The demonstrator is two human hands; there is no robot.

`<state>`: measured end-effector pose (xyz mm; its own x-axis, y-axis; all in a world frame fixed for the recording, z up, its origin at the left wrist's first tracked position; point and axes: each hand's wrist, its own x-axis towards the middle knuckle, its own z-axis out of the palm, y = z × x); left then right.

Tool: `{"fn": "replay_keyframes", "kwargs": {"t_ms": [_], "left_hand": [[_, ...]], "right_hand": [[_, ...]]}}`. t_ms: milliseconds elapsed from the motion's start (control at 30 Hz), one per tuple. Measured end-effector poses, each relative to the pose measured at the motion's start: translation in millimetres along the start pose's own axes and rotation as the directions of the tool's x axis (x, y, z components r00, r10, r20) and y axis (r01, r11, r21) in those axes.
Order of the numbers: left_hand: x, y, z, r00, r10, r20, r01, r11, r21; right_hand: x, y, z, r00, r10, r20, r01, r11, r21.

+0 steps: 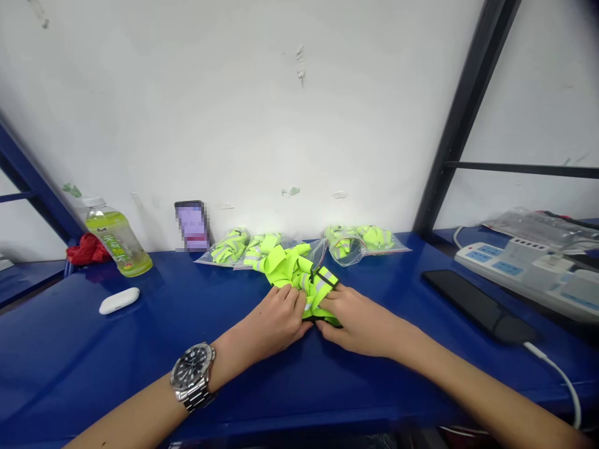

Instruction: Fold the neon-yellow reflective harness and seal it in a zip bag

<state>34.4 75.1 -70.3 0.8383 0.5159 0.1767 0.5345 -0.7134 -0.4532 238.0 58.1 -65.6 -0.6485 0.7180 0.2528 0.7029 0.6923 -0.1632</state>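
From the head camera, a bunched neon-yellow reflective strap [299,274] with grey stripes and black edging lies mid-bench on the blue table [187,374]. The left hand [276,321] and right hand [358,321] both pinch its near end (fingers closed on fabric). The green bottle [116,240] has a label too small to read.

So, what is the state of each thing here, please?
Neon strap bundle: crumpled, held by both hands.
Left hand: closed on it.
Right hand: closed on it.
Bottle: upright, capped.
Bags: filled, lying flat.
Black phone: face up, cable plugged in.
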Motion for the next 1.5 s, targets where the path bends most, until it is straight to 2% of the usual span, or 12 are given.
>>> {"fn": "replay_keyframes", "kwargs": {"t_ms": [167, 300, 600, 700, 800, 900, 1033, 1133, 1233, 1333, 1433, 1500], "left_hand": [[2, 4, 4.8, 0.999, -0.037, 0.0, 0.037, 0.999, 0.034], [1, 7, 10.3, 0.997, -0.07, -0.023, 0.071, 0.996, 0.05], [-8, 4, 17.4, 0.994, -0.054, -0.093, 0.058, 0.997, 0.044], [-16, 1, 14.7, 0.991, -0.07, -0.112, 0.068, 0.997, -0.025], [-24, -2, 8.5, 0.984, -0.136, -0.111, 0.108, 0.969, -0.224], [-28, -6, 2.1, 0.975, -0.215, -0.058, 0.162, 0.861, -0.481], [-27, -12, 0.6, 0.942, -0.322, -0.095, 0.183, 0.731, -0.657], [-22, -19, 3.5, 0.924, -0.378, -0.058, 0.23, 0.672, -0.704], [-17, -26, 7.3, 0.915, -0.403, -0.003, 0.278, 0.637, -0.719], [-12, -29, 12.1, 0.902, -0.432, -0.013, 0.291, 0.63, -0.72], [-9, -28, 17.1, 0.901, -0.433, -0.019, 0.298, 0.652, -0.697], [-9, -26, 19.7, 0.897, -0.439, -0.039, 0.305, 0.682, -0.665]], "right_hand": [[-12, 15, 1, 0.985, -0.127, -0.117, 0.107, 0.982, -0.156], [-15, 17, 2, 0.978, -0.116, -0.171, 0.097, 0.988, -0.118], [-1, 7, 2, 0.947, -0.305, -0.103, 0.234, 0.873, -0.428], [2, 5, 4, 0.944, -0.32, -0.079, 0.253, 0.857, -0.449], [4, 2, 5, 0.95, -0.293, -0.105, 0.227, 0.884, -0.409], [8, -1, 3, 0.968, -0.231, -0.101, 0.211, 0.962, -0.175], [21, -3, -6, 0.994, -0.097, 0.044, 0.084, 0.97, 0.229], [32, 0, -9, 0.989, -0.041, 0.143, -0.014, 0.933, 0.36], [36, 6, -1, 0.985, 0.102, 0.142, -0.145, 0.931, 0.336], [32, 8, 11, 0.978, 0.208, -0.022, -0.196, 0.947, 0.253], [23, 4, 17, 0.97, 0.125, -0.207, -0.098, 0.986, 0.137], [16, 0, 17, 0.978, -0.011, -0.207, 0.032, 0.995, 0.099]]}}
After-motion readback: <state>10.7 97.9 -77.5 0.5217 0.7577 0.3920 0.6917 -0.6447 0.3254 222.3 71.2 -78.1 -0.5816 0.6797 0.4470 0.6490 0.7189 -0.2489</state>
